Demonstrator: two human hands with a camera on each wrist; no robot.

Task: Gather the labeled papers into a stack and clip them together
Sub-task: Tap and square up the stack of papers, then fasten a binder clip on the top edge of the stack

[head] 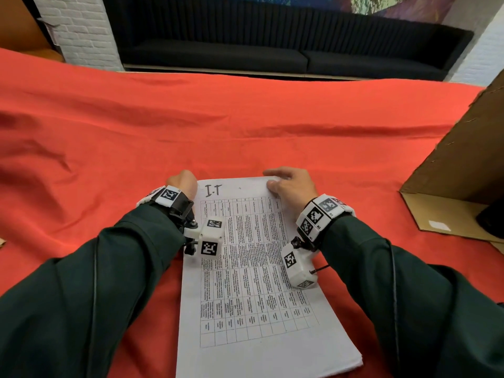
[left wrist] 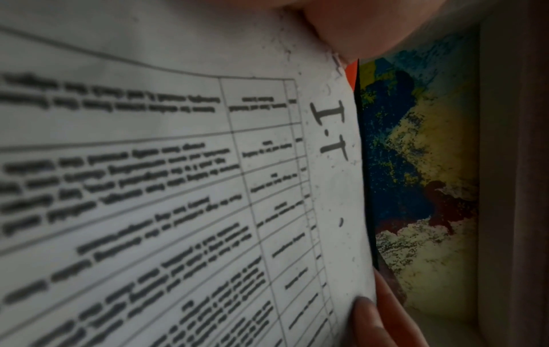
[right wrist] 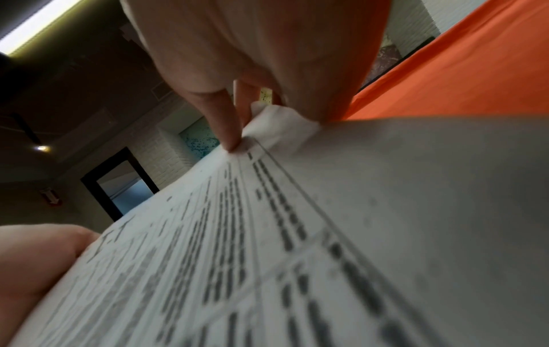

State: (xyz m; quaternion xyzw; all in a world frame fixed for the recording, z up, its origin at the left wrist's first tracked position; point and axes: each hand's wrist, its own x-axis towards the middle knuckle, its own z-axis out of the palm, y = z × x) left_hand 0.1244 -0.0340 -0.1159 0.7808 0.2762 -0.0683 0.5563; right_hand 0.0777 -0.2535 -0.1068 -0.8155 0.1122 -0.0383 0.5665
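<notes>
A stack of white papers (head: 253, 282) lies on the red cloth, its top sheet a printed table hand-labeled "I.T" (head: 213, 190). My left hand (head: 183, 183) is curled at the stack's far left corner with knuckles up; its fingertips are hidden. My right hand (head: 289, 184) pinches the far right corner, thumb on top and fingers behind the far edge. In the right wrist view the thumb (right wrist: 228, 131) presses the sheet and the corner (right wrist: 276, 124) curls up. The left wrist view shows the label (left wrist: 329, 131) close up. No clip is in view.
A red cloth (head: 245, 126) covers the table with wide bare room beyond the stack. An open cardboard box (head: 461, 165) lies on its side at the right, with a dark object (head: 491, 219) inside. A dark sofa (head: 272, 50) runs behind the table.
</notes>
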